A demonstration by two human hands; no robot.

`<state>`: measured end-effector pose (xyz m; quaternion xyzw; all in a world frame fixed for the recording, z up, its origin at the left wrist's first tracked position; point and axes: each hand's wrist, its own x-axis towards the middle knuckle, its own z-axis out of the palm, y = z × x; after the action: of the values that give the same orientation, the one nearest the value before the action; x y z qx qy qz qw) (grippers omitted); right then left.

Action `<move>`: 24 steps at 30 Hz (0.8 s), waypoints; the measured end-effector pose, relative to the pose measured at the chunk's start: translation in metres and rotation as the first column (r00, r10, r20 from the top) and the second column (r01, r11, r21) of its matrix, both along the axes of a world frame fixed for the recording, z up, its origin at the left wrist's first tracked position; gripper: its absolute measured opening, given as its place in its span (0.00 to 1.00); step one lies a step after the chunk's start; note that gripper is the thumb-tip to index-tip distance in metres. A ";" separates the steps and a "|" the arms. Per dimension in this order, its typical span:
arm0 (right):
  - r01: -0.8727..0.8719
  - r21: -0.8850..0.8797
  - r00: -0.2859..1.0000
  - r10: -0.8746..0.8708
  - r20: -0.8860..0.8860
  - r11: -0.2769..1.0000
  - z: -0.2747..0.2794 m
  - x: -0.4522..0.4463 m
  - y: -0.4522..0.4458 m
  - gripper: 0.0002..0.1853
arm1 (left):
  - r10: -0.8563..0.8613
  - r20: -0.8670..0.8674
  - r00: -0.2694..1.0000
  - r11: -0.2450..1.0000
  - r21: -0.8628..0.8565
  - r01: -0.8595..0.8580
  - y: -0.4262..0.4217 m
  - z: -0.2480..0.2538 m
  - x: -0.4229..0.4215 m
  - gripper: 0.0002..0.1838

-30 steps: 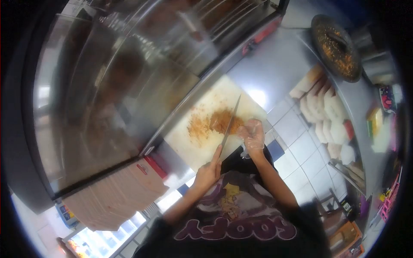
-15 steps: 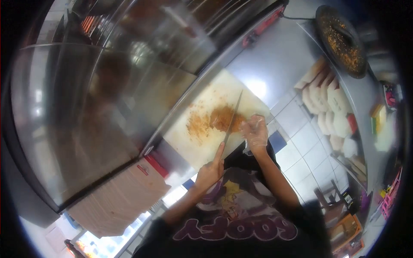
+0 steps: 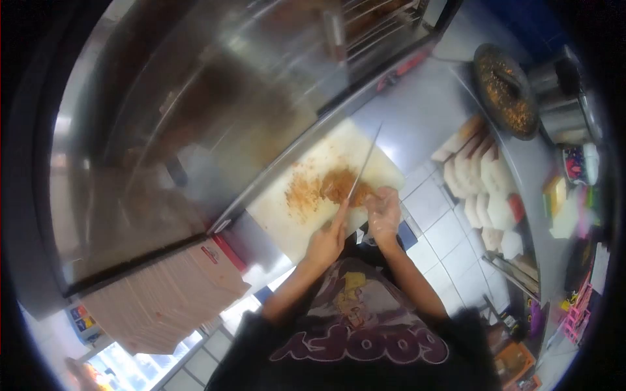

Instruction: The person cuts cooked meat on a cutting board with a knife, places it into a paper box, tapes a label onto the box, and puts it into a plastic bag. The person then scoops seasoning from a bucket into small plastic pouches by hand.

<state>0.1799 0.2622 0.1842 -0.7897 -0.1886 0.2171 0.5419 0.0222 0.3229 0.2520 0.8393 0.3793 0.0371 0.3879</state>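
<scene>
My left hand [image 3: 328, 244] is closed round the handle of a long knife [image 3: 366, 160], index finger stretched along it. The blade slants across browned, crumbly meat [image 3: 337, 185] on a pale cutting board [image 3: 280, 229]. At the meat's right end, my right hand [image 3: 383, 212] wears a clear plastic glove, fingers curled against the meat. Exactly where blade and meat touch is blurred. Brown crumbs [image 3: 302, 195] lie scattered on the board left of the meat.
A glass-fronted cabinet [image 3: 195, 143] rises beyond the board. Stacked flat cardboard boxes [image 3: 163, 296] stand at lower left. On the right are white boxes [image 3: 482, 169], a dark round lid [image 3: 505, 91] with orange bits and a metal pot [image 3: 561, 120].
My left hand and the knife have slid forward, the tip now reaching over the board's far edge. My right hand stays at the meat's right end. The whole view has shifted slightly.
</scene>
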 end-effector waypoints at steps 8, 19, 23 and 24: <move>-0.006 -0.516 0.810 0.307 0.500 0.857 0.060 -0.047 0.058 0.36 | 0.289 0.008 0.957 0.957 -0.032 -0.289 -0.034 0.049 -0.105 0.32; -0.216 -0.688 0.730 0.583 0.357 0.693 0.008 -0.075 0.106 0.28 | 0.351 0.027 0.936 0.935 -0.066 -0.349 -0.067 0.043 -0.147 0.32; -0.206 -0.604 0.615 0.582 0.532 0.770 0.008 -0.075 0.101 0.18 | 0.382 0.005 0.924 0.921 -0.083 -0.380 -0.065 0.023 -0.162 0.33; -0.272 -0.574 0.705 0.566 0.428 0.773 0.009 -0.072 0.100 0.20 | 0.358 0.008 0.934 0.930 -0.086 -0.356 -0.060 0.028 -0.162 0.34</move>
<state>0.1080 0.3626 0.1934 -0.8564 -0.4656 0.1264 0.1836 -0.1399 0.2634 0.2796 0.7389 0.5221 0.1012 0.4137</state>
